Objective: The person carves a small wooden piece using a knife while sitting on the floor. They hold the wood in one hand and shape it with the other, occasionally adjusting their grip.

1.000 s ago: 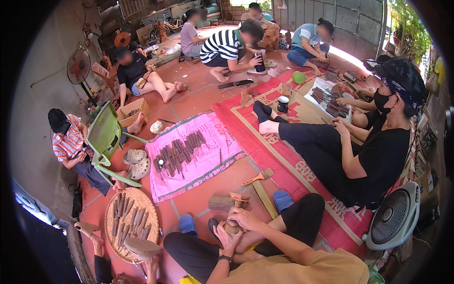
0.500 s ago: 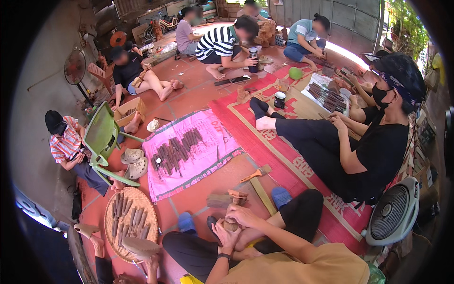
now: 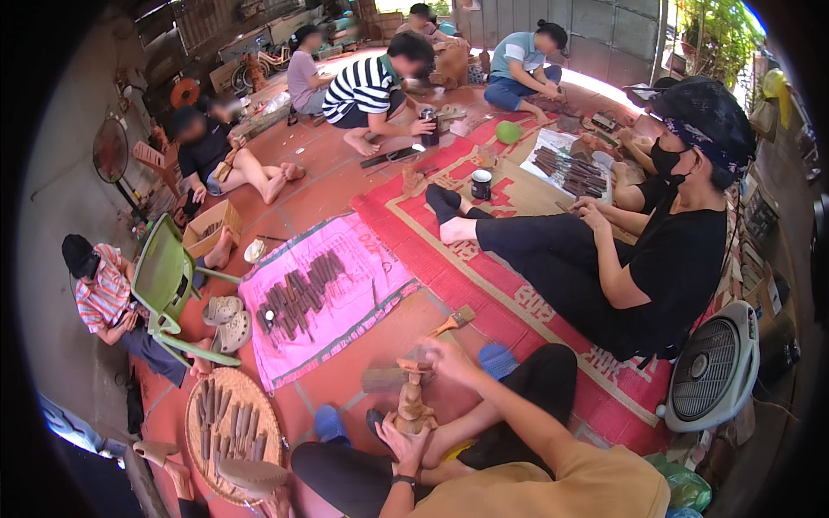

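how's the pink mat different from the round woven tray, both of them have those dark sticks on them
The pink mat is a flat, rectangular sheet spread on the floor; the woven tray is round, tan and rimmed. The mat's dark sticks lie in rows near its middle, while the tray's sticks are scattered, with a pale scoop-like piece at its lower edge. The tray lies closer to the left hand. Both rest on the red tiled floor.
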`<state>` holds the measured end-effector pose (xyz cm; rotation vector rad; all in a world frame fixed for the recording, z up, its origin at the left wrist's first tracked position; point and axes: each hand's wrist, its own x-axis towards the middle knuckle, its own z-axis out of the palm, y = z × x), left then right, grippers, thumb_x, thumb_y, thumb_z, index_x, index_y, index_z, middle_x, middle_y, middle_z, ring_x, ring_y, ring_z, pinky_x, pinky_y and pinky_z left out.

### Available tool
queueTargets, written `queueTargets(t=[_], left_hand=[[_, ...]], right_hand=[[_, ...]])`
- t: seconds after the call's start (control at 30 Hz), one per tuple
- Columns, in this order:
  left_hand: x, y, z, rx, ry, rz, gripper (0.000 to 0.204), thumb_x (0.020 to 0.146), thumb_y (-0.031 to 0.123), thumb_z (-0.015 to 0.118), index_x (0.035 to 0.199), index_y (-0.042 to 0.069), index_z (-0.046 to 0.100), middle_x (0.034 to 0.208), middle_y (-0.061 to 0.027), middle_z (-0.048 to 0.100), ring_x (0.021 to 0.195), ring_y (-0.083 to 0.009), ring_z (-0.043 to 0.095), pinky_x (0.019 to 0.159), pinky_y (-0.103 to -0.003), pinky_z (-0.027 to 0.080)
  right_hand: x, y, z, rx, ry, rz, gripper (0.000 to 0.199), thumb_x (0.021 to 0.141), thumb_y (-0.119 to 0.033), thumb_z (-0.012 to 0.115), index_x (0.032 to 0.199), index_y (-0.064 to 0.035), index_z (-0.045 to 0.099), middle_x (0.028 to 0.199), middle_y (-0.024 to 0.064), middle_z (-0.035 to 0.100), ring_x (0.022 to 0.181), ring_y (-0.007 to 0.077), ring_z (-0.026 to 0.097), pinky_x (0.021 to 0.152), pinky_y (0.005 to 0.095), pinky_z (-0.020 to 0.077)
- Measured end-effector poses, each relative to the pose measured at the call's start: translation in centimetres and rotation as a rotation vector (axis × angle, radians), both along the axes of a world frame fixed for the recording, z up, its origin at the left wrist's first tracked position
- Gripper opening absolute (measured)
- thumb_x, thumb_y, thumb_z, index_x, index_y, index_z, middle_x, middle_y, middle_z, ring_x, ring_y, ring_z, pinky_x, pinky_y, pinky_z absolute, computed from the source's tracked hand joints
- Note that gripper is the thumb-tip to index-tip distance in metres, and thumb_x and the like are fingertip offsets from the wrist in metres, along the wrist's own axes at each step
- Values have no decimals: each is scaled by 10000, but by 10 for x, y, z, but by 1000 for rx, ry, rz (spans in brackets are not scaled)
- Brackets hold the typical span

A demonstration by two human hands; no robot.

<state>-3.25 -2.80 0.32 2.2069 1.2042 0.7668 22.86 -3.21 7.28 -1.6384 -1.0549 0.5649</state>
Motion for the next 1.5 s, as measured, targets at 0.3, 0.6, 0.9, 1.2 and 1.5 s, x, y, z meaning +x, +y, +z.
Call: queueTargets(t=[0.3, 0.6, 0.9, 1.2, 1.5], left_hand=[[1, 1, -10, -31, -42, -2, 912, 586, 354, 883, 1314, 11, 454, 1289, -170, 510, 1347, -415, 314, 1186, -541, 202], [3, 2, -17, 37, -139, -28, 970, 600, 471, 883, 1309, 1, 419, 1242, -169, 518, 1275, -398, 439, 1169, -552, 202], [-4, -3, -22, -11, -159, -24, 1113, 621, 456, 890, 1430, -47, 314, 1275, -209, 491, 1294, -410, 398, 1169, -551, 212], [-2, 2, -18, 16, -95, -38, 992, 628, 379, 889, 1373, -33, 380, 1271, -205, 509, 1323, -406, 375, 1184, -545, 203], [2, 5, -15, 57, -59, -22, 921, 614, 365, 897, 1336, 19, 442, 1322, -154, 525, 1352, -374, 376, 1203, -525, 181]], right_hand=[[303, 98, 35, -389, -107, -593, 806, 814, -221, 608, 1557, -96, 321, 1110, 240, 707, 887, 287, 737, 779, 374, 573], [415, 152, 30, -145, 245, -588, 1019, 759, -148, 652, 1602, -29, 91, 1028, 197, 702, 673, 207, 666, 597, 347, 526], [383, 148, 40, 102, 360, -466, 763, 799, -87, 600, 1516, -15, 353, 667, 32, 581, 510, 117, 510, 436, 286, 375], [45, 17, -40, 82, 645, 101, 161, 924, -143, 698, 1046, -40, 682, 824, 16, 678, 711, 86, 643, 652, 251, 535], [-125, -32, -11, 12, -269, 77, 196, 885, -99, 648, 1077, -63, 625, 1011, 155, 633, 979, 333, 647, 823, 419, 534]])
